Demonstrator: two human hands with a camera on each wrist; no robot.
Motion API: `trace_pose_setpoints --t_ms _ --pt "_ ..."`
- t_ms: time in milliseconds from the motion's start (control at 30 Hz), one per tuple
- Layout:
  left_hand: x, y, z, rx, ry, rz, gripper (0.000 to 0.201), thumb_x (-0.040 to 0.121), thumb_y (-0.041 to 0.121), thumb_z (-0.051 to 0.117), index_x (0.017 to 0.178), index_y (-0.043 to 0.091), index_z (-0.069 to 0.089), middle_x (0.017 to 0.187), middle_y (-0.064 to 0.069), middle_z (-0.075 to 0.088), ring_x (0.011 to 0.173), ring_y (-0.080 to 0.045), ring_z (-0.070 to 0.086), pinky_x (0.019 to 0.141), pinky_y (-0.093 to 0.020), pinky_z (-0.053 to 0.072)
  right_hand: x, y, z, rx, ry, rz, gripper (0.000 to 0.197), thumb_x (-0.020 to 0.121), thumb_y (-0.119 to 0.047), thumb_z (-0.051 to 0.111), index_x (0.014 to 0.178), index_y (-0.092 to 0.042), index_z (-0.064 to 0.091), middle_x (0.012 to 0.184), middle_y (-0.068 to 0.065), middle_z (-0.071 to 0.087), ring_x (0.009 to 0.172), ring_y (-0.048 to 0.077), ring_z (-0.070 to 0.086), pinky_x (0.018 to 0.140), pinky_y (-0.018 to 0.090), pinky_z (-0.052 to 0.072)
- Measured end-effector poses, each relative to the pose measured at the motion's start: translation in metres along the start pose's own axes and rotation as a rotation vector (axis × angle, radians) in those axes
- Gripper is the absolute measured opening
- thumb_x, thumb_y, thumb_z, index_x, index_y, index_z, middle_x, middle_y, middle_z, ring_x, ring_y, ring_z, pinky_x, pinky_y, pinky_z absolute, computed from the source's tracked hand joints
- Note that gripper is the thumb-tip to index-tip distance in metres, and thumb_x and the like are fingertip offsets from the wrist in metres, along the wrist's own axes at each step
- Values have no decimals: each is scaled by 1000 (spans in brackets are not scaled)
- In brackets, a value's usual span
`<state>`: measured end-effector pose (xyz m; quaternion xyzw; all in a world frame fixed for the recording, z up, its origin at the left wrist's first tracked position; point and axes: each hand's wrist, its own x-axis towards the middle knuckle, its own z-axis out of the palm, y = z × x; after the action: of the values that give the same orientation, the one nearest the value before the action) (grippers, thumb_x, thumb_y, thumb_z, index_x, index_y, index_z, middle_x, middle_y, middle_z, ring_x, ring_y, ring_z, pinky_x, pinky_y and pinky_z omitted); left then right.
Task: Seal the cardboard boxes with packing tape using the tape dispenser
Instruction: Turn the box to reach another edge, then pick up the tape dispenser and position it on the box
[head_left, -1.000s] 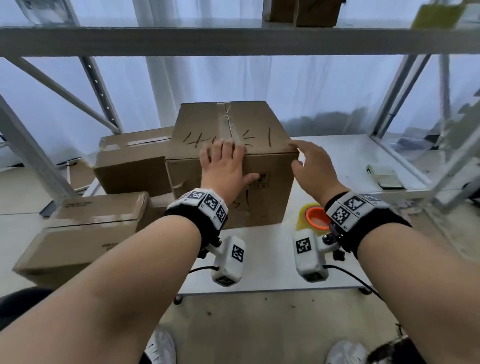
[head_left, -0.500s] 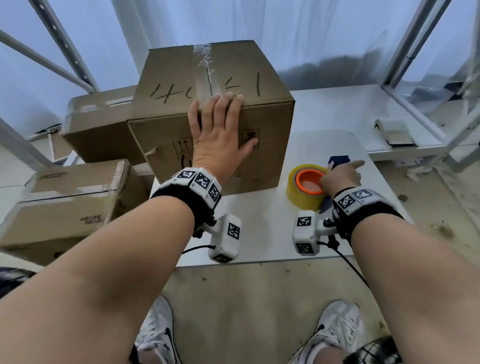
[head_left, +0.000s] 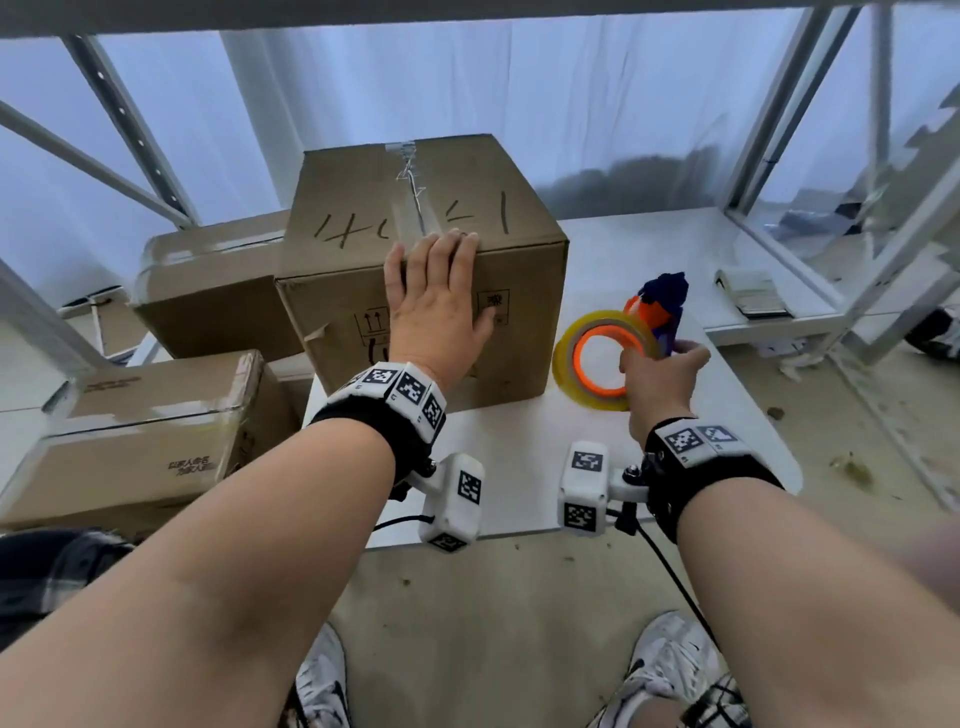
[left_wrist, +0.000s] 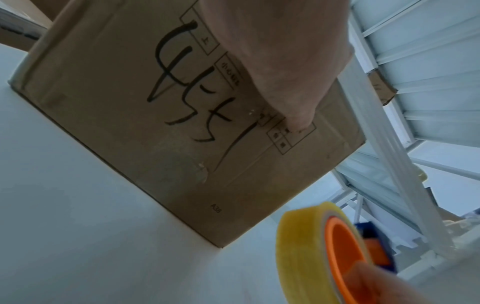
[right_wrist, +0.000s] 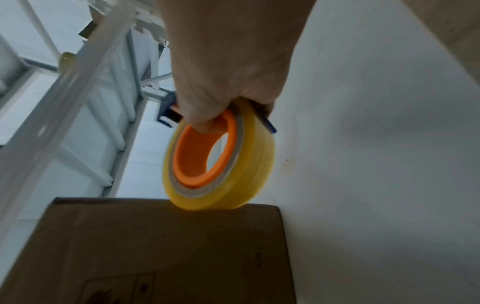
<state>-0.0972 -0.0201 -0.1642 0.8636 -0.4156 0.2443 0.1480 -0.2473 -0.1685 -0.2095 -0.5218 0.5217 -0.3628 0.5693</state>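
Yellow, orange-cored tape dispenser (head_left: 608, 358) now lifted by right hand (head_left: 660, 379).

Left hand (head_left: 436, 306) lies flat, fingers (head_left: 447, 249) straight; right hand (head_left: 660, 379) is curled tight.

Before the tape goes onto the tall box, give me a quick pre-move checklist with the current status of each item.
1. Tape dispenser in hand: ok, the right hand grips it, lifted off the white table.
2. Box steadied: ok, the left hand lies flat on the front face of the tall box, fingertips at its top edge.
3. Top seam: not ok, it carries only old, torn tape.
4. Loose tape end ready to stick: cannot tell.
5. Path to the seam: not ok, the left hand's fingertips sit at the seam's near end.
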Motion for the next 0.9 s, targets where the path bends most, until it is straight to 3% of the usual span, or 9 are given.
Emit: trace_pose_setpoints --t_ms 100,167,267,333,467,533,667,800,900 --pt "-1 1 -20 -62 -74 1 61 93 43 46 147 20 27 151 -1 28 142 -23 18 116 -42 -6 -24 -31 -9 -58 -142 -203 66 79 3 62 136 -17 35 102 3 54 85 17 54 73 27 42" --pt "5 -2 -39 -171 -139 -2 50 98 38 41 144 20 35 148 -2 35 138 -23 28 116 -41 7 -37 -54 -11 -171 -219 -336 61 79 3 64 134 -12 43 107 2 53 94 19 53 80 28 42" --pt "12 -14 -77 -464 -193 -57 36 102 30 37 130 13 52 130 -6 52 120 -22 47 105 -36 32 -56 -89 -8 -242 -294 -495 58 75 4 66 127 -9 44 104 1 52 98 22 54 84 31 46" --pt "13 -22 -97 -715 -187 -165 31 102 31 36 115 13 57 110 -7 57 102 -21 53 96 -37 40 -64 -104 -2 -285 -355 -579 56 74 4 67 121 -11 40 96 -3 51 95 23 55 79 32 45" --pt "10 -35 -129 -1324 -307 -525 64 97 57 25 123 5 50 111 -10 62 99 -24 64 87 -35 53 -86 -122 13 -510 -485 -810 55 74 -10 72 117 -14 38 103 3 55 95 25 56 81 37 47" --pt "6 -42 -143 -1529 -384 -620 79 89 69 23 122 1 49 112 -15 63 98 -26 67 81 -35 56 -98 -131 19 -717 -508 -984 58 73 -17 73 120 -13 40 106 4 53 93 24 53 81 37 45" --pt "-5 -57 -160 -1611 -477 -592 79 81 72 34 115 3 55 106 -15 68 98 -27 68 81 -35 56 -116 -144 30 -912 -564 -1183 60 72 -23 75 121 -15 42 105 0 48 91 16 44 78 27 35" --pt "-12 -72 -160 -1577 -481 -554 39 92 41 55 105 5 62 93 -9 71 86 -20 69 78 -31 57 -121 -151 36 -948 -560 -1231 60 73 -23 76 122 -16 42 106 -3 45 94 13 41 82 26 34" --pt "-15 -83 -155 -1624 -478 -530 30 92 31 58 104 5 64 89 -7 71 82 -17 68 75 -27 57 -122 -153 42 -980 -584 -1281 63 74 -24 77 124 -15 41 110 -1 48 93 11 38 84 25 34"
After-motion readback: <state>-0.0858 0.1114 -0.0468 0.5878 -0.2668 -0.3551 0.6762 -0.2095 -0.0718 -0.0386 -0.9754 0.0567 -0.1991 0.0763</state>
